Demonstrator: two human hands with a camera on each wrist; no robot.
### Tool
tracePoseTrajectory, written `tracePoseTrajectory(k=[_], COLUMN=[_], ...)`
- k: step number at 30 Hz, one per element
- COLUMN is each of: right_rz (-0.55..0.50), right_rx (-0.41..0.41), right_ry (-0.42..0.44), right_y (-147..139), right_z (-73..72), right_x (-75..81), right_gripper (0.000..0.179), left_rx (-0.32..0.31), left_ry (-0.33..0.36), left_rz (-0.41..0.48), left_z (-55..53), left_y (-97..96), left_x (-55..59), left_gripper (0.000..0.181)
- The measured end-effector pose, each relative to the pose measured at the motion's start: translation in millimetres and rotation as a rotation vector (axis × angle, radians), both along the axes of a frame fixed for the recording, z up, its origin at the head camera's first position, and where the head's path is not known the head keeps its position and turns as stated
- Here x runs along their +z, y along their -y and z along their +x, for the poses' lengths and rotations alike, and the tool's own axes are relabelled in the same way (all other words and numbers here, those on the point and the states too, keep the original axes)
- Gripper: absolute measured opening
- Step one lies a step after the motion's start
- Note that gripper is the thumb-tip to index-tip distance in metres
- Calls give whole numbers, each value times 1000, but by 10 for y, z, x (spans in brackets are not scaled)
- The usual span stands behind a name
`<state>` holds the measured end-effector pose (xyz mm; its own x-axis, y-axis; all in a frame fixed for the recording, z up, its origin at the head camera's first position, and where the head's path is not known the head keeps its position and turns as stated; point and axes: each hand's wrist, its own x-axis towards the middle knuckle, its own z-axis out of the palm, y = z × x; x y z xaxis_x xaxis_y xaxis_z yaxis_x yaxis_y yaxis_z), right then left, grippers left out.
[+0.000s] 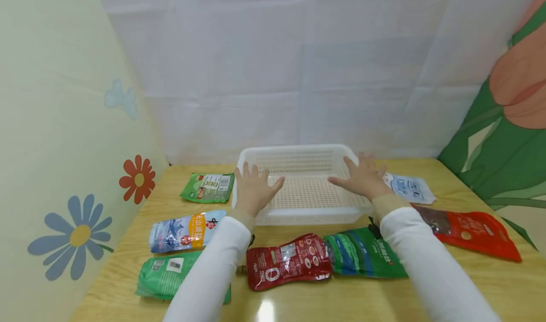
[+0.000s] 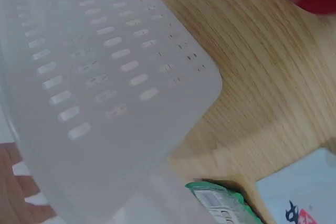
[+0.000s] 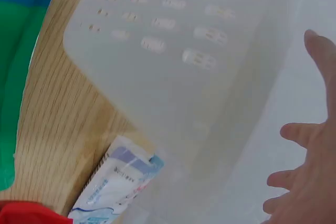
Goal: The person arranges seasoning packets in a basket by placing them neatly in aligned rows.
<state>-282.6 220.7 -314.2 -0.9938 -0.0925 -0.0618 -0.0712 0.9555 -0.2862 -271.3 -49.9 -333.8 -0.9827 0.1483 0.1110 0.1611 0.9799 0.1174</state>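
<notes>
Left hand (image 1: 256,189) and right hand (image 1: 362,177), each grip spread apart, are at opposite sides of white plastic basket (image 1: 307,213); only wrist views show clearly its rounded, oblong slots (image 2: 129,65).

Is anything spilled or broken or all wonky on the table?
Nothing stands out. The white basket stands upright, with no crack that I can see, and the packets lie on the table around it with no spill showing. Sleeves hide parts of some packets, so I can't check those bits.
</notes>
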Motion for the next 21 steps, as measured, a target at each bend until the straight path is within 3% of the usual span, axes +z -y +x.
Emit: tracePoseTrajectory(k=[2, 5, 8, 10, 14, 21], right_rz=[1, 2, 26, 50, 55, -11], right_rx=[10, 31, 36, 38, 17, -54], right_ry=[-16, -58, -91, -115, -128, -140], right_y=[-103, -288, -486, -618, -869, -1275], right_z=[4, 21, 50, 75, 150, 321], right_x=[13, 25, 24, 10, -19, -85], right_gripper=[93, 89, 86, 86, 83, 49], left_rx=[-99, -310, -474, -502, -473, -459], left_ry=[-15, -21, 11, 38, 107, 132], left_rz=[-15, -34, -51, -60, -47, -30], left_z=[49, 127, 195, 237, 286, 299], left_y=[8, 44, 98, 136, 197, 273], left_x=[20, 35, 28, 14, -43, -181], left_gripper=[67, 61, 59, 61, 65, 55])
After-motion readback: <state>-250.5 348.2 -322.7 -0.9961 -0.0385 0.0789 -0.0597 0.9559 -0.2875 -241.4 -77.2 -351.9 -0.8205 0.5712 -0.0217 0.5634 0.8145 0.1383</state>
